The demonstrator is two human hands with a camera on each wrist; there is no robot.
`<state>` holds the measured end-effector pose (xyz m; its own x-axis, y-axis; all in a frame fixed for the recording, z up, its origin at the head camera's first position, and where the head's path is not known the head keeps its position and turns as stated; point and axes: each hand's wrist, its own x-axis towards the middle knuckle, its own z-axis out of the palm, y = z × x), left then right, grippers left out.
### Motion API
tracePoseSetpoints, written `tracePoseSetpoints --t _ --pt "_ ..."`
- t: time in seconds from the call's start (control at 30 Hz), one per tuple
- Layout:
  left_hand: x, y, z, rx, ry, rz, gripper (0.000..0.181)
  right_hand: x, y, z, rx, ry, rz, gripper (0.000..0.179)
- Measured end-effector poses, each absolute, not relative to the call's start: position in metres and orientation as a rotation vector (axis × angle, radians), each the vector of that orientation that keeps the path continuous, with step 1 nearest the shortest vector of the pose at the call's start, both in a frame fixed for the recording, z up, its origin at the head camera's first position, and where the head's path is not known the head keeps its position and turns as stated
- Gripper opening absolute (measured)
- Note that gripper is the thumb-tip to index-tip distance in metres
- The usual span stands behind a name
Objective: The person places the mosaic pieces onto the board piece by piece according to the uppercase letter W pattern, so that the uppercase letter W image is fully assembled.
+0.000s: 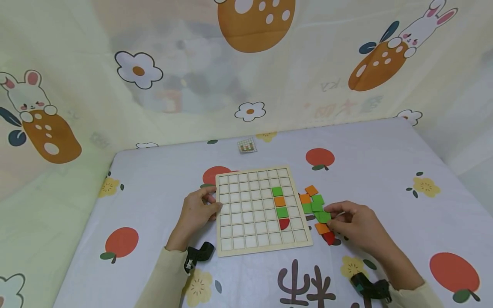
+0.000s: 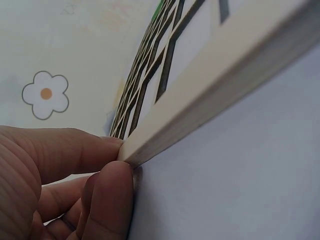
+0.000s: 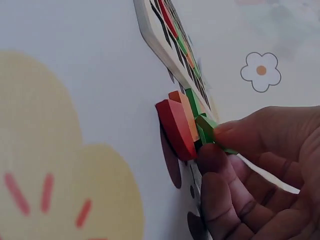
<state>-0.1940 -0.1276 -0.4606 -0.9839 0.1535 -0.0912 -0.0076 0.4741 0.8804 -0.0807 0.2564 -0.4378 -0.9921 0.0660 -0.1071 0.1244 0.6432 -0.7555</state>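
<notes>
A square wooden grid board (image 1: 265, 250) lies on the table, its right part holding a column of green, orange, green and a rounded red tile (image 1: 283, 223). At the board's left edge, my left hand (image 1: 195, 212) grips the rim between thumb and finger; the left wrist view shows the fingertips (image 2: 117, 172) right at the wooden edge (image 2: 185, 112). Right of the board, my right hand (image 1: 358, 222) pinches a green tile (image 3: 206, 123) at the loose pile. Beside it are other green tiles (image 1: 317, 199), orange tiles (image 1: 311, 190) and a red piece (image 3: 177, 129).
A small pattern card (image 1: 247, 146) with a printed grid lies behind the board. The table is covered by a white cloth (image 1: 154, 205) printed with fruit and flowers. A patterned curtain (image 1: 192, 115) hangs behind. Black wrist devices (image 1: 198, 256) sit at both cuffs.
</notes>
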Motion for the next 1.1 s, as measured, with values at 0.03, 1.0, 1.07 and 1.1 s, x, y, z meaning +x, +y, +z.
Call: tracePoseSetpoints --t 0.03,1.0,1.07,1.1 --pt "-0.194 -0.128 -0.461 0.131 2.564 1.526 0.052 -0.081 0.256 -0.438 0.158 2.786 -1.280 0.031" --pt "-0.193 -0.126 -0.459 0.164 2.618 1.520 0.048 -0.104 0.203 -0.431 -0.177 2.826 -1.231 0.028" --pt "-0.193 -0.125 -0.459 0.162 2.629 1.515 0.047 -0.106 0.199 -0.433 -0.191 2.801 -1.254 0.027" --pt "-0.193 -0.124 -0.459 0.157 2.631 1.516 0.047 -0.107 0.197 -0.433 -0.198 2.785 -1.267 0.027"
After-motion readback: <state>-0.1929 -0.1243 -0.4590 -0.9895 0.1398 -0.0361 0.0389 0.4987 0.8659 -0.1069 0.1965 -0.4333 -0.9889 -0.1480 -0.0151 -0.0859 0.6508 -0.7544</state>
